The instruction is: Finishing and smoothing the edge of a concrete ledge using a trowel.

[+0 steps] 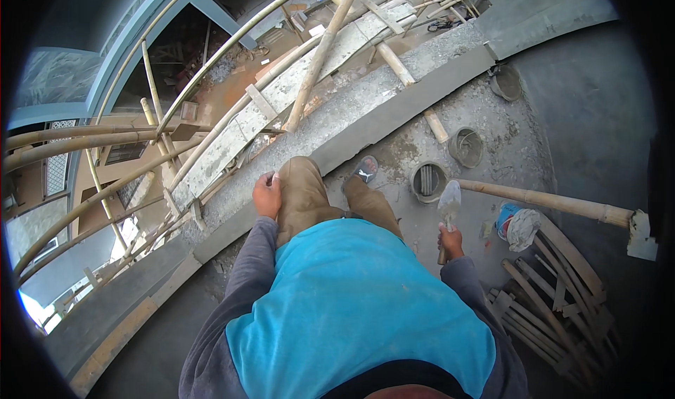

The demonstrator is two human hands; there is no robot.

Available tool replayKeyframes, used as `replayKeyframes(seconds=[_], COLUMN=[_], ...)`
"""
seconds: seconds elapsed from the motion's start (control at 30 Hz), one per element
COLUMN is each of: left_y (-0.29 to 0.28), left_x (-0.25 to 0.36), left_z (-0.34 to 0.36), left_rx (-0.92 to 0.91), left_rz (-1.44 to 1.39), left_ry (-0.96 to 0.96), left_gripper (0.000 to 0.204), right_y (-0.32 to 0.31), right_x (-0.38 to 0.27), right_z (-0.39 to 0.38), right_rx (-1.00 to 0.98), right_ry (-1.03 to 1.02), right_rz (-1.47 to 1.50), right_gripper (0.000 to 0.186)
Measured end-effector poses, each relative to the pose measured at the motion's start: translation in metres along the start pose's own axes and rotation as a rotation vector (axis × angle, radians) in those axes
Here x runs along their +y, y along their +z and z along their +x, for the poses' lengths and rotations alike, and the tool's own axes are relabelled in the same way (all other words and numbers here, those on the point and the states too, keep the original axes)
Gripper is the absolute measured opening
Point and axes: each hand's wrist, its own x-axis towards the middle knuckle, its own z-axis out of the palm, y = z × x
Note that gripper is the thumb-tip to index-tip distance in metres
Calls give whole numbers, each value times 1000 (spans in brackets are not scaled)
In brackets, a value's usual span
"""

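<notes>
Floor point(492, 142) | bucket point(415, 191): grey contents point(426, 179) | right fingers point(447, 236) grip trowel point(449, 202) | left fingers point(271, 181) curled, hold unclear

Soft daylight; straight lines bow rimward (lower left glares white).

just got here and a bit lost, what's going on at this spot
The person's right hand grips a trowel, blade pointing away from the body. The left hand is by the left knee, with nothing visible in it. Three buckets sit ahead and to the right, behind a low wall.
</notes>
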Motion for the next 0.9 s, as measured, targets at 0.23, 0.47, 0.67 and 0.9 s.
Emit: replayKeyframes(seconds=[0.23,0.47,0.67,0.9], left_y=[6,12,40,105], left_x=[95,116,186,241], left_z=[65,90,134,183], left_rx=[-7,-65,-231,-637], left_rz=[-149,-45,12,184], left_ry=[62,213,376,472], left_gripper=[27,30,33,35], right_y=[-24,9,64,88], right_x=[15,60,120,43], right_z=[0,10,26,9], right_rx=[94,7,140,49], right_ry=[115,195,198,362], right_rz=[223,379,532,708], right_gripper=[24,25,34,29])
